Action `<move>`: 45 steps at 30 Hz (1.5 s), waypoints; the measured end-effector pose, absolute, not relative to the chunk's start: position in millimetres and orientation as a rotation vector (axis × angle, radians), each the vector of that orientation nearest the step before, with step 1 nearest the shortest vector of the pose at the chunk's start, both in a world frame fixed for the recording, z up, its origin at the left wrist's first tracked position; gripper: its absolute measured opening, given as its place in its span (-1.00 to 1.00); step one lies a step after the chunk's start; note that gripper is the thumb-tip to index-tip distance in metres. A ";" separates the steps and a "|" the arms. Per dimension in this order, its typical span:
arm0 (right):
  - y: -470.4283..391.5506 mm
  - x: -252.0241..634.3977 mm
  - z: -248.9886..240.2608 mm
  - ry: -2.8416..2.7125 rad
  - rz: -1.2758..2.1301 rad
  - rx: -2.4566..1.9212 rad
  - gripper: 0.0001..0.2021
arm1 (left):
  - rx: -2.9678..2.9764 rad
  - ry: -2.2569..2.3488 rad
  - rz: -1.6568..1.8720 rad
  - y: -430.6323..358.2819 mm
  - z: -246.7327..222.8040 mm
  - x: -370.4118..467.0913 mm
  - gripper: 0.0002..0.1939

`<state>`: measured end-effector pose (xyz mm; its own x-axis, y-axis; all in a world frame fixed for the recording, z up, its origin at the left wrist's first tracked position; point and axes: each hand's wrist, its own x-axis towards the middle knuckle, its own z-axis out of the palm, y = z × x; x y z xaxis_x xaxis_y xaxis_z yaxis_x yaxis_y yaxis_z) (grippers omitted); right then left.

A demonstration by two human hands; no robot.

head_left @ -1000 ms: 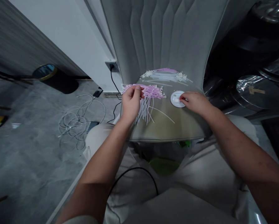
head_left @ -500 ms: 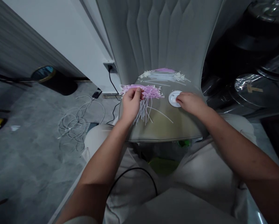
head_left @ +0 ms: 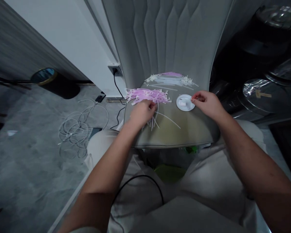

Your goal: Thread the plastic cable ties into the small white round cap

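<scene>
My left hand (head_left: pixel 142 112) is closed over a loose bundle of thin white plastic sticks (head_left: pixel 152 123) on the chair seat, its fingers curled together. What its fingertips hold, if anything, is hidden. Just beyond it lies a pile of pink sticks (head_left: pixel 145 94) with small white ends. My right hand (head_left: pixel 208 103) is pinched at the right rim of a round white dish (head_left: pixel 180 105); anything between the fingertips is too small to make out. A small whitish lump (head_left: pixel 183 104) sits in the dish. Farther back lies a pile of white and pink sticks (head_left: pixel 169 79).
The grey padded chair (head_left: pixel 174 134) stands between my legs. Coiled pale cables (head_left: pixel 75 129) lie on the floor at left, near a wall socket (head_left: pixel 115 70) with a black plug. A dark bin (head_left: pixel 60 85) stands farther left. Shiny black containers (head_left: pixel 259 94) crowd the right.
My left hand has come nearer, from the pink pile down to the white sticks. My right hand has shifted right, from inside the dish to its rim.
</scene>
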<state>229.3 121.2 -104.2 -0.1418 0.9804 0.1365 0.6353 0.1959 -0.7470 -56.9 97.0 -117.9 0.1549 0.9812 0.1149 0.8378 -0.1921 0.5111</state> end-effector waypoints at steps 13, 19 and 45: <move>102.3 204.8 -107.9 -1.485 1.355 -1.323 -0.91 | 2.293 1.771 0.012 85.7 -122.5 -39.7 -0.74; 91.7 197.8 -106.0 -1.682 1.368 -1.328 -0.90 | 2.333 1.902 -0.006 76.8 -124.9 -26.0 -0.69; 66.5 157.9 -120.0 -1.508 1.789 -1.159 -0.85 | 2.092 1.497 0.755 62.0 -116.1 -14.3 -0.83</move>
